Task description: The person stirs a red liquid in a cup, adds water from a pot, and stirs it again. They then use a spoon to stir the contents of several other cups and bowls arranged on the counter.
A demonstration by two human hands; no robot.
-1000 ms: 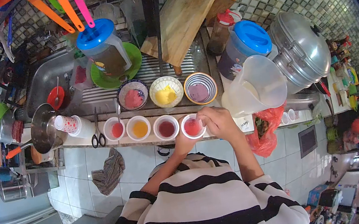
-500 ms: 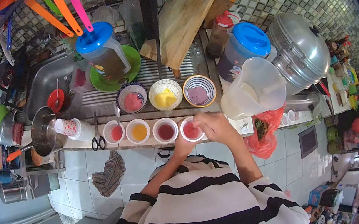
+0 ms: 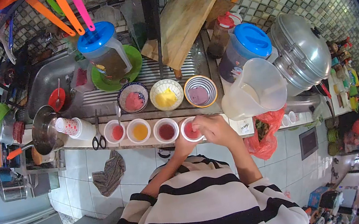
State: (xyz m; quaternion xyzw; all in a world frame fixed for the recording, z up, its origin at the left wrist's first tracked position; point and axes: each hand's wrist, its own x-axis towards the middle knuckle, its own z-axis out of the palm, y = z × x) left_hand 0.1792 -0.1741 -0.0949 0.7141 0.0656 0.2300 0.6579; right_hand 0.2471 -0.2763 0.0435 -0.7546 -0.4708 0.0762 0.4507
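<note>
A white cup with red contents (image 3: 190, 131) stands at the right end of a row on the counter edge. My left hand (image 3: 185, 146) grips its near side, fingers partly hidden by the cup. Over the rim, my right hand (image 3: 215, 130) is closed with bent fingertips at the cup's mouth; whatever it pinches is hidden. To the left sit a cup of dark red liquid (image 3: 165, 131), a cup of orange-yellow liquid (image 3: 138, 131) and a cup of pink-red contents (image 3: 116, 132) with a spoon (image 3: 118, 115) standing in it.
Behind the cups are bowls of pink (image 3: 133, 101), yellow (image 3: 166, 97) and purple (image 3: 198, 95) contents. A translucent pitcher (image 3: 259, 89) stands close on the right, near a red plastic bag (image 3: 266, 139). Scissors (image 3: 98, 135), stacked cups (image 3: 81, 128) and a pan (image 3: 47, 133) lie left.
My right hand has shifted very slightly at the cup's mouth. The left hand keeps its grip, and the cups and bowls stay in place.
</note>
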